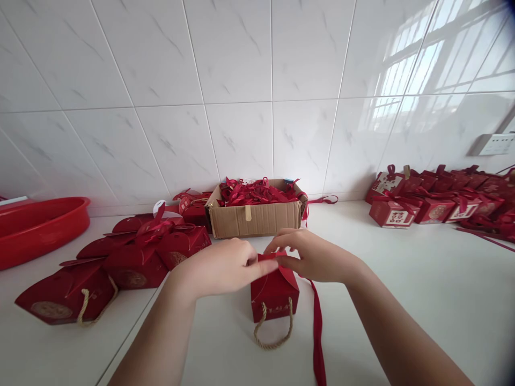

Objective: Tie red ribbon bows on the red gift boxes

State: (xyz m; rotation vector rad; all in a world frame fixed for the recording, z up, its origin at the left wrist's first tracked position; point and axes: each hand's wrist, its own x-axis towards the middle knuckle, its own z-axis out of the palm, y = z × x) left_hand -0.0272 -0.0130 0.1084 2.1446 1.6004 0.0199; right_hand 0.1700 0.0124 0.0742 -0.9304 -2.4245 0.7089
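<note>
Red box (277, 294) stands upright, top between left hand (227, 264) and right hand (316, 254).

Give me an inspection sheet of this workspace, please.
Surface: white countertop, seam at left.
Job's things: red cardboard box at centre, with tan rope handle; long red fabric ribbon on its right.
Clutter: red cardboard boxes grouped left; ribboned red boxes right; brown cardboard carton full of red ribbons behind; red plastic basin far left.
Hands: left hand and right hand at centre box's top; exact grip unclear.
Cables: thin dark line by right edge; too small to identify.
Surroundings: white grey-veined tile wall, window reflection; white wall socket right.
</note>
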